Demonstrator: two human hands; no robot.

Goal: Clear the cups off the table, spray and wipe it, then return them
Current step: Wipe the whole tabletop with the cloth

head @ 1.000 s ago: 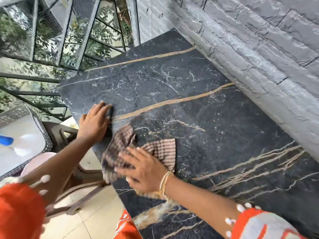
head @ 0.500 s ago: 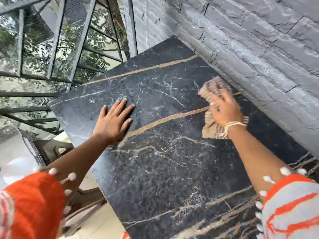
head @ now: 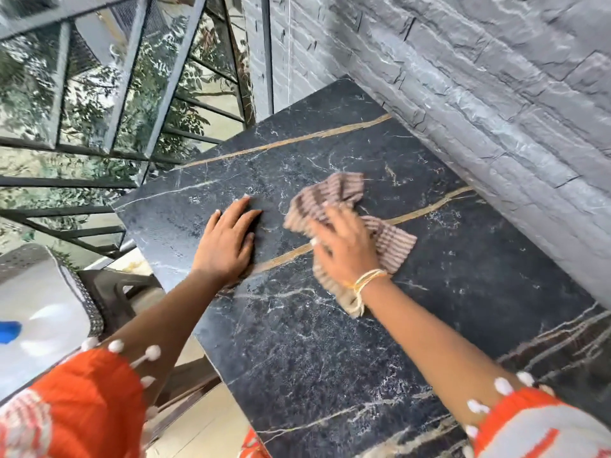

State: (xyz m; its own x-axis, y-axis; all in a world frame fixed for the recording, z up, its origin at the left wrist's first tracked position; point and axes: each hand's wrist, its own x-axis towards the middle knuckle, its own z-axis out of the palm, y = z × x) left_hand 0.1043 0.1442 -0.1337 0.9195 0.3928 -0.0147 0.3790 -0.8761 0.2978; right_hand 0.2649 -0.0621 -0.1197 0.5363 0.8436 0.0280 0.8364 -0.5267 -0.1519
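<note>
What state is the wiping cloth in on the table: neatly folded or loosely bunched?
Loosely bunched. The striped cloth lies crumpled in uneven folds on the dark marble table, pressed down by the right hand.

The black marble-look table (head: pixel 330 358) has a smooth, slightly sheened top with white and gold veins. On it lies a brown-and-beige striped woven cloth (head: pixel 334 193), soft and crumpled. At 2 o'clock stands a grey rough-split stone wall (head: pixel 479 94), matt and ridged. At 10 o'clock is a dark painted metal railing (head: pixel 132 77). The orange sleeves (head: pixel 86 408) look like crinkled cotton with white bobbles.
</note>
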